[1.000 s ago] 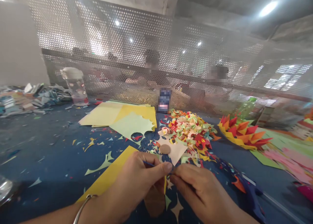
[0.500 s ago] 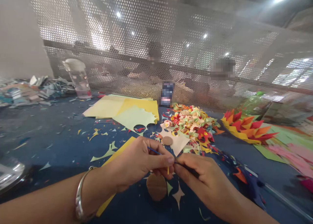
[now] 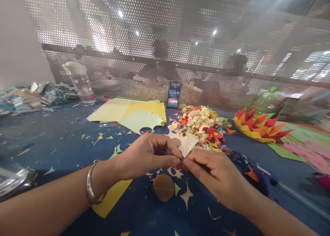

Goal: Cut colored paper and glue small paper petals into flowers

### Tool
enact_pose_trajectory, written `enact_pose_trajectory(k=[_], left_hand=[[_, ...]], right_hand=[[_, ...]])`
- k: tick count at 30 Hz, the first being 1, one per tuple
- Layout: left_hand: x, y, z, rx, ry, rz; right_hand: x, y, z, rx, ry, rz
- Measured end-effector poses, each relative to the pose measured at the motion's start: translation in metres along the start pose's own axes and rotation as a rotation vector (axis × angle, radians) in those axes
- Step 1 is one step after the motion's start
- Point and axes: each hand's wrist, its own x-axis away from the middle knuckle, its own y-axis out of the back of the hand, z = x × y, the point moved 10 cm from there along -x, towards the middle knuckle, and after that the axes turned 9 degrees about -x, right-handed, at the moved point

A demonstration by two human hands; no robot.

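Note:
My left hand is closed in a pinch on a thin blue strip, perhaps paper or wire; its far end is hidden by the fingers. My right hand pinches right at the left fingertips, and what lies between its thumb and finger is too small to make out. Just below the fingers a brown cardboard disc lies on the dark blue tabletop. Beside it is a pale four-pointed paper scrap. Yellow paper lies partly under my left wrist.
Beyond my hands lie yellow and pale green sheets and a heap of small folded paper pieces. Pointed red and orange paper shapes sit at right. A cup, a phone and a perforated screen stand behind.
Both hands have come slightly up in the picture, still pinched together. The yellow bit that hung below the fingertips is hardly visible now. Things on the table have not moved.

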Motion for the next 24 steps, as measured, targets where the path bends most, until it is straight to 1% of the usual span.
enact_pose_trajectory(k=[5,8,12,15,18,24], left_hand=[[0.001,0.000,-0.004,-0.044,-0.030,-0.005],[0.001,0.000,-0.006,-0.016,-0.041,-0.019],[0.001,0.002,-0.003,0.029,-0.002,-0.068],[0.002,0.003,-0.003,-0.016,0.001,-0.089],[0.003,0.005,-0.001,-0.041,0.014,-0.099],[0.003,0.004,0.011,-0.034,0.092,-0.089]], right_hand=[[0.001,0.000,0.007,0.012,0.039,-0.004],[0.001,0.000,0.011,0.027,0.064,-0.014],[0.003,-0.002,0.012,0.034,0.066,0.000],[0.003,-0.002,0.011,0.036,0.061,-0.001],[0.002,-0.001,0.011,0.041,0.063,-0.011],[-0.001,-0.002,0.008,0.037,0.068,0.000]])
